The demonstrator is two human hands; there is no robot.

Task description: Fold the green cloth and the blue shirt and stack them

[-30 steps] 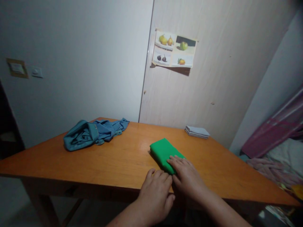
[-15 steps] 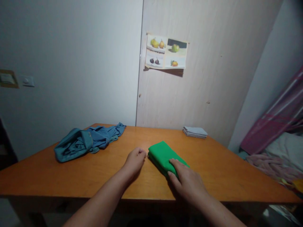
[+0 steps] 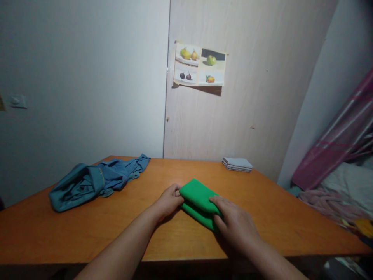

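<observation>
Cloth (image 3: pixel 198 194), plain green, folded into a thick oblong, lying on the table (image 3: pixel 175 249) between the two hands, long side aslant. Layers parted along the near side: upper part standing a little off the lower, dark gap between. Left hand (image 3: pixel 169 200) at the left corner of the cloth, fingers curled in, thumb against them, pinching the upper layers by the look of it; fingertips partly hidden. Right hand (image 3: pixel 236 223) at the other end, fingers laid on top, thumb along the near side, gripping the cloth between them. Both forearms bare. Table orange-brown, wooden. Left side of it: bundle (image 3: pixel 119 175) of blue-green fabric, crumpled, nearer end a wide open pouch shape, tail trailing toward the back edge, well apart from the left hand. Back right: stack (image 3: pixel 237 164) of folded pale fabric, checked edge showing below, near the far right corner. Behind, on a pale panel (image 3: pixel 244 105), a sheet (image 3: pixel 199 64) with four fruit pictures, shadow beneath. Switch (image 3: pixel 18 101) on the wall at left. Far right, pink curtain (image 3: pixel 329 136), rumpled bedding (image 3: pixel 326 203) below it
</observation>
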